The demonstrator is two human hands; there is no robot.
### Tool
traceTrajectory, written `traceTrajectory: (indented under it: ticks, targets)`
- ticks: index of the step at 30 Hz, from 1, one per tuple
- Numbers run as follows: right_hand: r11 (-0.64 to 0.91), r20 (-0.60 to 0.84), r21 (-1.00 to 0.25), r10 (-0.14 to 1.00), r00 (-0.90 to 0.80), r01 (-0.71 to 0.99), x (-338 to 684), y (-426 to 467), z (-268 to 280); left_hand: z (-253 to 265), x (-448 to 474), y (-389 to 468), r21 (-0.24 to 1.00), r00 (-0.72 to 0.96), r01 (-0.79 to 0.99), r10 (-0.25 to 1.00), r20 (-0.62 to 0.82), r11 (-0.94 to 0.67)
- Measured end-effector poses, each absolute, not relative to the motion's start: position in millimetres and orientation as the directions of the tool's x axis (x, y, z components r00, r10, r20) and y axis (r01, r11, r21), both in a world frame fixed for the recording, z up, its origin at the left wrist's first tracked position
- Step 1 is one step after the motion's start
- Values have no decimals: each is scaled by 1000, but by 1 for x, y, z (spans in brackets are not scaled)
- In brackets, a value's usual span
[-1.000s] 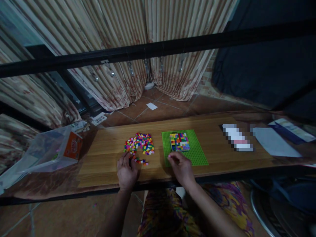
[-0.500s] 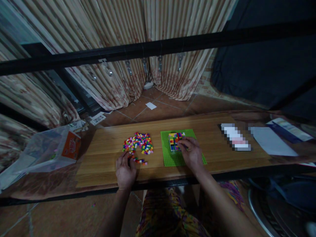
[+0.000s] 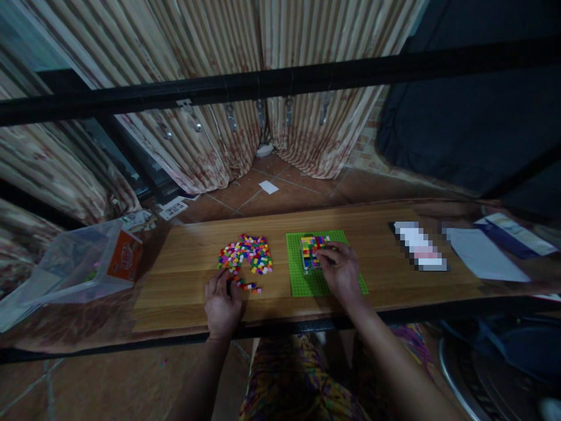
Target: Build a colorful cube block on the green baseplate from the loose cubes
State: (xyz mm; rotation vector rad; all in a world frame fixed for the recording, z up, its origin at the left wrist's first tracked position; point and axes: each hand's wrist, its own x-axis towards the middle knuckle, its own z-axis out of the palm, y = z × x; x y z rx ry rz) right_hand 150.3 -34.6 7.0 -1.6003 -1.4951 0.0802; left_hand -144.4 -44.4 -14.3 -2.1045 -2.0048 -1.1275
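My right hand [image 3: 340, 272] is over the green baseplate [image 3: 298, 283], thumb and fingers pinched at the right side of a small block structure [image 3: 310, 252]. Multicoloured bricks form its top, and its front edge looks clear or pale. Whatever the pinch holds is hidden by the fingertips. To the left, my left hand [image 3: 222, 304] rests on the wooden board, fingers bent and the thumb apart from them. Its fingertips are at the near edge of a pile of tiny coloured bricks [image 3: 248, 252]. A short trail of loose bricks [image 3: 250, 286] lies beside the thumb.
A clear plastic box [image 3: 83, 263] with an orange label stands left of the wooden board [image 3: 175, 280]. A blurred-out flat object [image 3: 421, 245] and white paper [image 3: 486, 254] lie at the right. A dark bar [image 3: 228, 88] crosses beyond the table, before striped curtains [image 3: 210, 35].
Both hands stay nearly in place, the right still pinching at the block structure and the left still by the pile. The camera view has shifted slightly.
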Motion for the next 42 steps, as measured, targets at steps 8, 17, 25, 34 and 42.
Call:
traceTrajectory:
  ticks: [8, 17, 25, 34, 42]
  targets:
    - [142, 507, -672, 804, 311, 727, 151, -38, 8, -15, -145, -43, 455, -87, 873, 861, 500, -175]
    - [-54, 405, -735, 764, 502, 676, 141, -30, 4, -19, -147, -43, 432, -80, 884, 854, 514, -177]
    - [-35, 375, -780, 773, 511, 625, 136, -23, -5, -19, -147, -43, 439, -92, 883, 855, 510, -166]
    - [-40, 407, -718, 786, 465, 695, 134, -23, -8, -17, -145, -44, 446, -91, 879, 858, 505, -169]
    - [-22, 461, -664, 775, 433, 747, 137, -30, -1, -17, -143, -45, 494, -104, 849, 859, 501, -186]
